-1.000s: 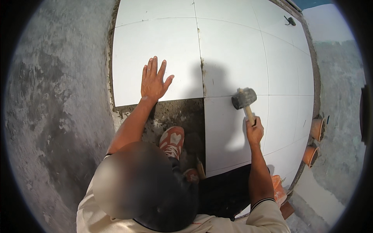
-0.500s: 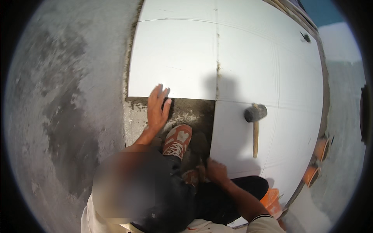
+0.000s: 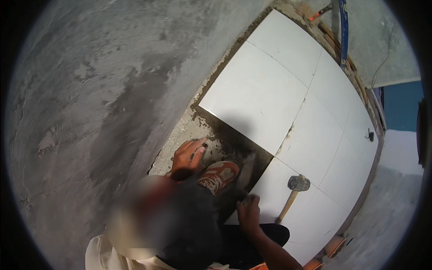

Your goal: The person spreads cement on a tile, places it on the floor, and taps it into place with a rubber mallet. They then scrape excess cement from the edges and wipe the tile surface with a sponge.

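Observation:
My left hand [image 3: 187, 156] is over the bare, rough strip of floor [image 3: 182, 128], its fingers stretched out and thumb apart, near a dark patch of mortar [image 3: 225, 135]. Low at the middle, my right hand [image 3: 249, 212] is closed round the handle of a trowel [image 3: 245, 172], whose greyish blade is smeared by motion over the mortar. Large white tiles [image 3: 258, 85] border this gap on its far and right sides. On the tile to the right of my right hand lies a rubber mallet [image 3: 298, 183] with a dark head and wooden handle.
My orange and white shoe [image 3: 219, 176] stands in the gap. A grey concrete surface [image 3: 103, 99] spreads along the left. Beyond the tiles lie a blue level [image 3: 344, 33], a hammer [image 3: 320, 12] and wooden strips [image 3: 330, 42]. Orange pots [image 3: 335, 246] sit at lower right.
My left hand has come back off the tile's near edge to over the bare strip. My right hand stays low with the trowel. The view has turned, so the tiles appear slanted.

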